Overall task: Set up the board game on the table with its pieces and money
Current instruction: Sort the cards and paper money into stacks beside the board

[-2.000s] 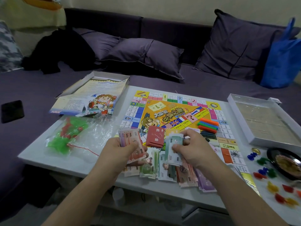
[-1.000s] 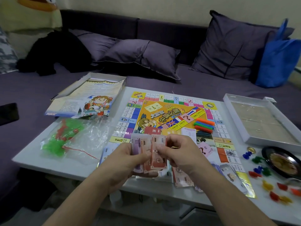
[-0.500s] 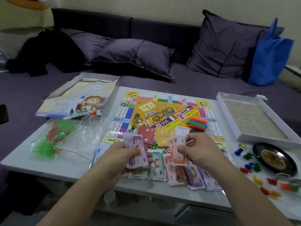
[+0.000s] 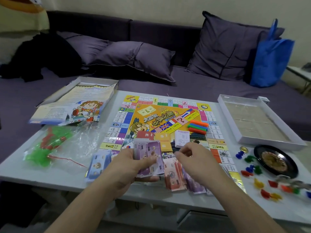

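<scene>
The left hand's (image 4: pixel 129 163) grip curls round a fanned stack of purple play notes (image 4: pixel 149 157), thumb pressed on top; the right hand's (image 4: pixel 195 158) grip is loosely curled and holds nothing now, the pink note it pinched half a second ago having gone down on the pink pile (image 4: pixel 173 175) just beneath it. So one more note is sorted, and the dealing into colour piles along the near edge of the board (image 4: pixel 168 115) goes on. Beyond lie the red (image 4: pixel 145 134) and yellow cards (image 4: pixel 164 138), then the coloured tokens (image 4: pixel 252 170) on the white surface (image 4: pixel 168 197) to the right
</scene>
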Demonstrator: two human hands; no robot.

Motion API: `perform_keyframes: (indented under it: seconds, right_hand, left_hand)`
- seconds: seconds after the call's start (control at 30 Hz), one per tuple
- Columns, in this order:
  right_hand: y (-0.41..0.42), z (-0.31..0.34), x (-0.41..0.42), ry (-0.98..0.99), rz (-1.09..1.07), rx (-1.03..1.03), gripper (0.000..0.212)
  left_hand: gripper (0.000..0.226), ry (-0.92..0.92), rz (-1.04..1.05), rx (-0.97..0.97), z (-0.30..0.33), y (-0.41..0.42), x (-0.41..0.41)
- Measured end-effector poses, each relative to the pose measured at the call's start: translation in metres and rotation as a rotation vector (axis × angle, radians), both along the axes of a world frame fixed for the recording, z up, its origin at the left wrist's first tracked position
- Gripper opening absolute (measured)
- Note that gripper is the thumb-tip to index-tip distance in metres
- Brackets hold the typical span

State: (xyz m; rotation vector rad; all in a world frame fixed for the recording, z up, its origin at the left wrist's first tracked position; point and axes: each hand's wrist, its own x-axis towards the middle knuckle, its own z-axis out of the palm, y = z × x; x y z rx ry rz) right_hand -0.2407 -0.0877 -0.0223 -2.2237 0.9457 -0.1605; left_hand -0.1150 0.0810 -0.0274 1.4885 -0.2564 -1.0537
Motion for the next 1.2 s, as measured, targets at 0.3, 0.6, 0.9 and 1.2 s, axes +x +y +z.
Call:
perform_keyframes:
  seconds: [0.3,0.6,0.9,1.2]
  right_hand:
    - [0.007,0.0,-0.002,-0.328,0.043,0.303,0.012]
    - [-0.002,0.001,-0.014,-0.339,0.022,0.365,0.008]
    - [-0.014,0.001,-0.027,-0.365,-0.027,0.387,0.002]
    - [-0.018,0.005,-0.035,-0.425,-0.034,0.435,0.005]
  left_hand:
    - [0.025,0.045,-0.064,-0.081,0.002,-0.011,-0.013]
    - [0.019,-0.087,-0.082,-0.114,0.004,-0.022,-0.021]
    - [0.024,0.071,-0.087,-0.195,0.008,-0.033,-0.03]
    - [0.02,0.06,-0.039,-0.225,0.005,-0.042,-0.039]
